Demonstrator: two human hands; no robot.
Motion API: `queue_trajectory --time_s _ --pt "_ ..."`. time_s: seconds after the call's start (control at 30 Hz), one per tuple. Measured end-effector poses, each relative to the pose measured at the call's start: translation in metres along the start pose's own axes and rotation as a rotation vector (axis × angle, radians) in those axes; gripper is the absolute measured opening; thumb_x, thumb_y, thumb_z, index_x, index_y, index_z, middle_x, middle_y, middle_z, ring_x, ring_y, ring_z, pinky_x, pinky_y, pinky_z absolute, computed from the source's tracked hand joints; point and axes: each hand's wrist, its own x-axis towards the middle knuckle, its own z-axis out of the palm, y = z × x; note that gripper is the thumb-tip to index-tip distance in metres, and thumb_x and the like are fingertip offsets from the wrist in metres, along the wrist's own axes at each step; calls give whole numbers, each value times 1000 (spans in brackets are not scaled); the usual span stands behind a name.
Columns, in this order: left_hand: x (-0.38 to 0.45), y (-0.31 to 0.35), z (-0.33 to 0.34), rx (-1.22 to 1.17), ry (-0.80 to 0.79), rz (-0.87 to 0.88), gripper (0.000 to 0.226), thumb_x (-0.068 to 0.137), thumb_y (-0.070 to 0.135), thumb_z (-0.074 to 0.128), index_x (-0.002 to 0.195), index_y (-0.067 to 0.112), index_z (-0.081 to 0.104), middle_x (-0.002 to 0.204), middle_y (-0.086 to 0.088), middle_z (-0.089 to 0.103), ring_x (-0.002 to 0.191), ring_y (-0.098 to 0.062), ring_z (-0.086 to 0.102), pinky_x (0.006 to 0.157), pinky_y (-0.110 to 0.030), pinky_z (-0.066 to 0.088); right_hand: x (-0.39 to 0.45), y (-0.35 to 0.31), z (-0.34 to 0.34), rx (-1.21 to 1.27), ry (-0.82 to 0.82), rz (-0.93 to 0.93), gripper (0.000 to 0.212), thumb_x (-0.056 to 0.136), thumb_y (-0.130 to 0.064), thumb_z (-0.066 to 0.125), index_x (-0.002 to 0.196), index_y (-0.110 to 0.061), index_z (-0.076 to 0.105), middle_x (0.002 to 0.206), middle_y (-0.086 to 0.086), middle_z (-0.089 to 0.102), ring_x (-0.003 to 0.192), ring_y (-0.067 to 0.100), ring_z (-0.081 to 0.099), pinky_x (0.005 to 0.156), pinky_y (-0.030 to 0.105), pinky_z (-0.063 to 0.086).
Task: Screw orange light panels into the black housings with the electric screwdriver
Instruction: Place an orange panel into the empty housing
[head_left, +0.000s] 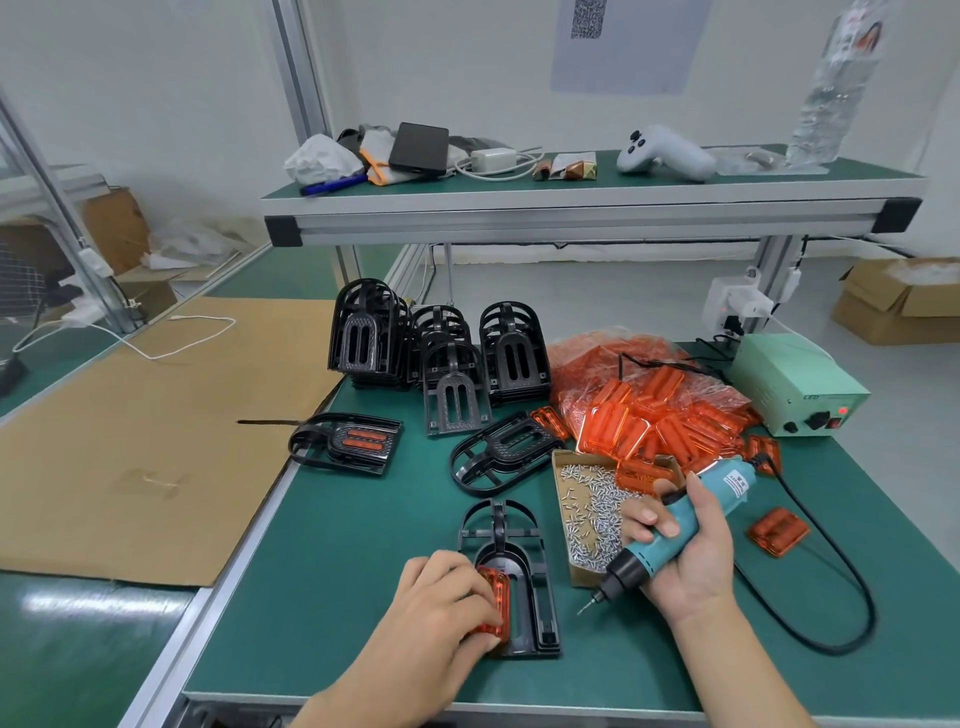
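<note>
Head view, looking down at my two hands over the green bench mat (322, 597). The black housing (519, 577) lies flat near the front edge, its arched, ribbed end pointing away from me and its two long slots running toward me. An orange light panel (492, 605), translucent and ribbed, sits in the left slot; the right slot is open. My left hand (441, 608) rests on the housing with fingers curled over the panel, pressing it into place. My right hand (685, 551) is clamped around the teal electric screwdriver (670, 540), held tilted just right of the housing, its bit (586, 607) pointing down-left and clear of the mat. Its black cord (841, 582) loops across the mat on the right.

Directly behind the screwdriver, a cardboard tray of screws (597, 514) lies between my right hand and the housing's far end. Beyond it, a clear bag of orange panels (649, 405) spills forward, with one loose panel (777, 531) on the mat to the right. A pale green power supply (795, 384) stands at the far right, its red lamp lit. Stacks of empty housings (436, 348) stand upright at the back; another empty housing (498, 457) lies tilted in front of them. A housing with both panels fitted (348, 441) lies at the left edge of the mat, beside a cardboard sheet (156, 441).
</note>
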Motion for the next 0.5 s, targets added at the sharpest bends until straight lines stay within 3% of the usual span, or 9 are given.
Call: queue_trajectory --time_s 0.17,0.37,0.5 --pt "7 6 7 -132 128 -91 11 88 39 73 98 34 72 115 29 60 123 -7 49 102 -29 35 0 0 0 2 9 -2 26 89 -39 65 81 -15 61 51 -7 35 58 9 41 46 18 38" --pt "-4 17 36 -125 178 -144 21 73 32 87 92 34 76 127 21 67 136 -14 44 102 -39 39 -1 0 2 13 7 3 26 90 -38 64 81 -14 60 50 -7 35 58 9 42 46 18 39" --pt "-8 19 37 -191 222 -198 23 71 31 87 91 37 77 127 23 67 135 -8 44 101 -38 38 -2 0 2 7 9 -2 25 90 -38 64 81 -14 60 50 -7 35 58 9 42 46 18 39"
